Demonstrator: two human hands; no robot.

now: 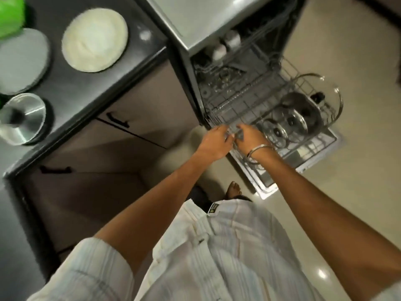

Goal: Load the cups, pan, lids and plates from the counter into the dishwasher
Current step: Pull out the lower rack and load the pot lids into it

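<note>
On the dark counter point(91, 88) at the left, three task items are seen waiting: a steel lid with a knob point(22, 118), a grey plate point(21, 59) and a white plate point(94, 40). The steel lid is set close to the counter's front edge, so it could be knocked off by a careless reach. A green object point(10, 15) is cut off at the top left corner and cannot be identified.

In the middle, the left hand point(213, 141) and right hand point(249, 137) are brought together at the near rim of the pulled-out lower rack point(243, 105). The fingers appear curled, seemingly onto the rack wire or a small grey part, but motion blur keeps the grip from being made out. If the rack is jerked, the glass lids point(288, 122) standing in it, to the right, could be toppled or struck together.

Further back, pale cups point(225, 44) are only dimly seen inside the dishwasher point(204, 20). The largest lid point(325, 94) is leaned at the rack's far end and could slip outward
</note>
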